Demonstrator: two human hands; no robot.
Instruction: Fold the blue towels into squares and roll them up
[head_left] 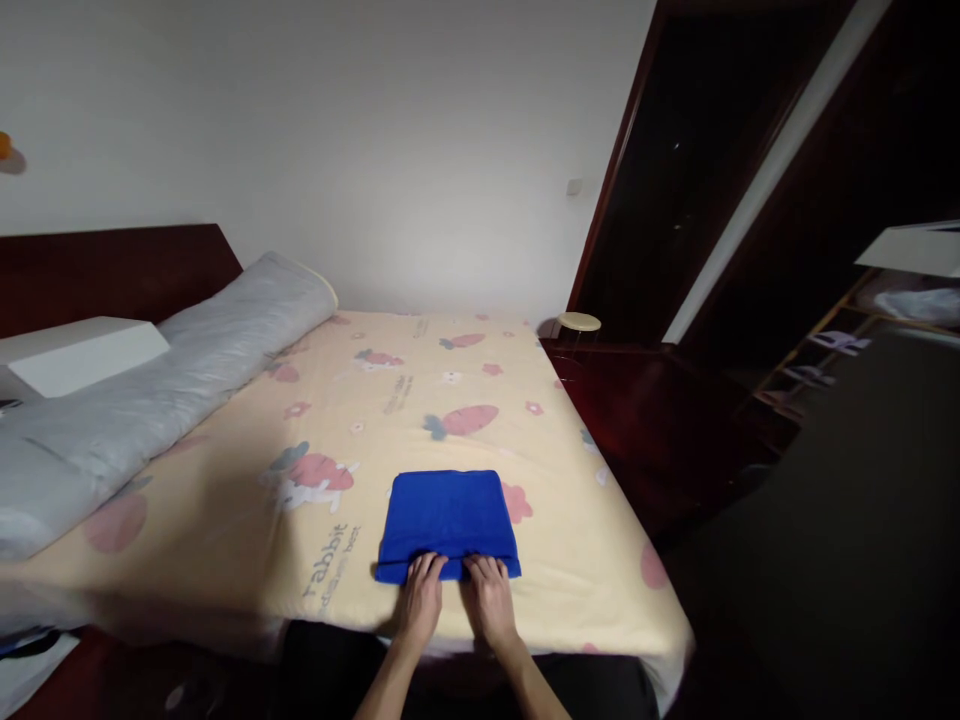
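Note:
A folded blue cloth lies flat on the bed near its front edge. Its near end is turned over into a narrow fold or roll that runs from side to side. My left hand grips this fold left of the middle, fingertips curled over the top. Just to its right, my right hand holds the same fold in a like way. Both thumbs are mostly hidden. Under the cloth is a pale yellow bed sheet printed with carrots, rabbits and flowers.
A long grey bedding roll lies along the headboard, with a white box-like object by it. A round stool stands past the bed's far right corner. On the right is a shelf rack with footwear.

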